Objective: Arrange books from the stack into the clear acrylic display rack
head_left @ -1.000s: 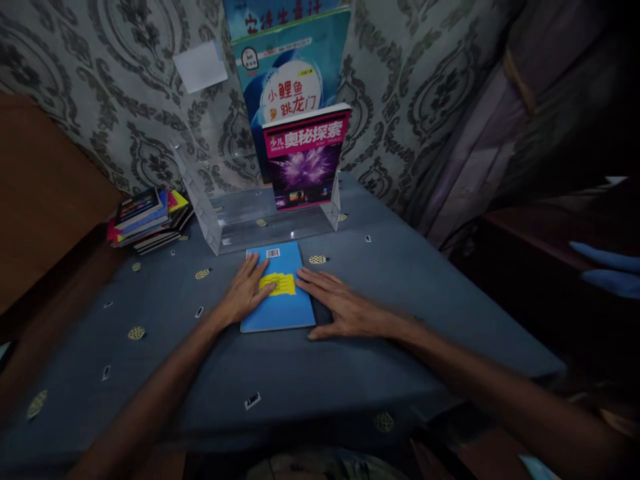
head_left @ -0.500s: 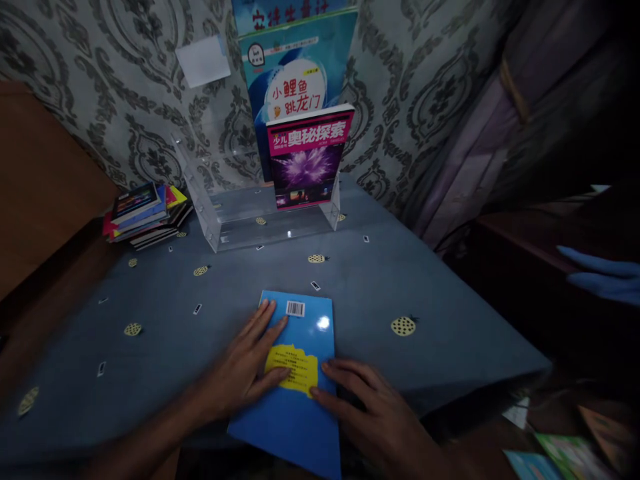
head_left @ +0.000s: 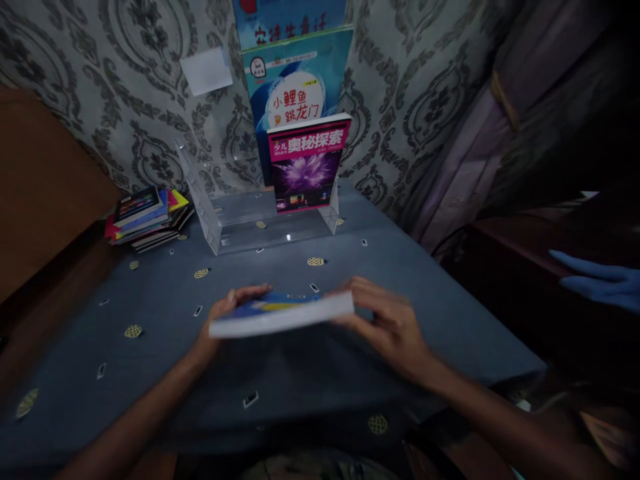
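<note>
A blue book [head_left: 285, 315] is held up off the table, tilted so that its white page edge faces me. Its blue and yellow cover shows only as a thin strip, smeared by motion. My left hand [head_left: 227, 313] grips the book's left end, and my right hand [head_left: 383, 320] is closed on its right end. Farther back, a clear acrylic stand [head_left: 275, 232] holds a pink and purple book [head_left: 307, 170] at its right side. Behind that one stand a teal book [head_left: 297, 77] and another blue book [head_left: 290, 20].
A stack of several books [head_left: 147, 217] lies at the table's back left. The grey cloth [head_left: 165, 360] has a pineapple pattern. A white card [head_left: 207, 71] is near the patterned wall. At the right, blue fingers [head_left: 595, 280] stick out over a dark red surface.
The blue book was lying flat with both hands resting on it. Now it is lifted and tipped, its page edge toward me, with a hand at each end.
</note>
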Tool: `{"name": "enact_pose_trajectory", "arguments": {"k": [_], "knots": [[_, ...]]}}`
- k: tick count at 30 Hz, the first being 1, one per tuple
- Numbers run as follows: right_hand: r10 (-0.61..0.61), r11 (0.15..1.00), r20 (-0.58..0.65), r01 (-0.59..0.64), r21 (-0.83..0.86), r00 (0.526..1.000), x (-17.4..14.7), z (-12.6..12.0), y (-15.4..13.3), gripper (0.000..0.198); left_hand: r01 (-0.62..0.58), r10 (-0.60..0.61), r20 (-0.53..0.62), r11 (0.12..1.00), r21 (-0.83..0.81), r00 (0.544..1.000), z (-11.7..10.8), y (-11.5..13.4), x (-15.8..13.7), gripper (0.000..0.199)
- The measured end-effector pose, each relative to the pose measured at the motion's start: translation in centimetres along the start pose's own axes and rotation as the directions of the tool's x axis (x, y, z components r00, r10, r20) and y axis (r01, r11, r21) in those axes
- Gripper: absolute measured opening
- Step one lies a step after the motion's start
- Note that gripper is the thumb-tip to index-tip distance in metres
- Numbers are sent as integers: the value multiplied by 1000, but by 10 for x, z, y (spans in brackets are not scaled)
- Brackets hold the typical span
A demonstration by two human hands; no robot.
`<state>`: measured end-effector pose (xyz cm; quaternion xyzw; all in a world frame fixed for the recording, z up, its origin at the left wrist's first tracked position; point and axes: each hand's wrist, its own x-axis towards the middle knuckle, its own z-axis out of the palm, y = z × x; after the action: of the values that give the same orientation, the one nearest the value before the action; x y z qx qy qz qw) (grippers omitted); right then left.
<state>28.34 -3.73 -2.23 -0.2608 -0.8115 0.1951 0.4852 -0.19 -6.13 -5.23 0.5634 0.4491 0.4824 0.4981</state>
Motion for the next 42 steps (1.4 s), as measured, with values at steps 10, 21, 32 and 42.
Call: {"name": "enact_pose_trajectory", "arguments": {"k": [10,21,32,42], "knots": [[456,839,93,-462,287,885,30,18,59,36,-157,176,-67,962,223,982,15,8,39,45],[700,557,424,-811,181,575,55,57,89,33,227,-217,-69,898,377,974,-19,-13,40,84],[702,573,448,-813,105,553,57,53,85,37,97,-61,-91,104,990,994,-1,8,60,41],[584,730,500,-683,23,640,60,51,89,37,37,122,-39,20,999,992,-1,-12,66,39]]}}
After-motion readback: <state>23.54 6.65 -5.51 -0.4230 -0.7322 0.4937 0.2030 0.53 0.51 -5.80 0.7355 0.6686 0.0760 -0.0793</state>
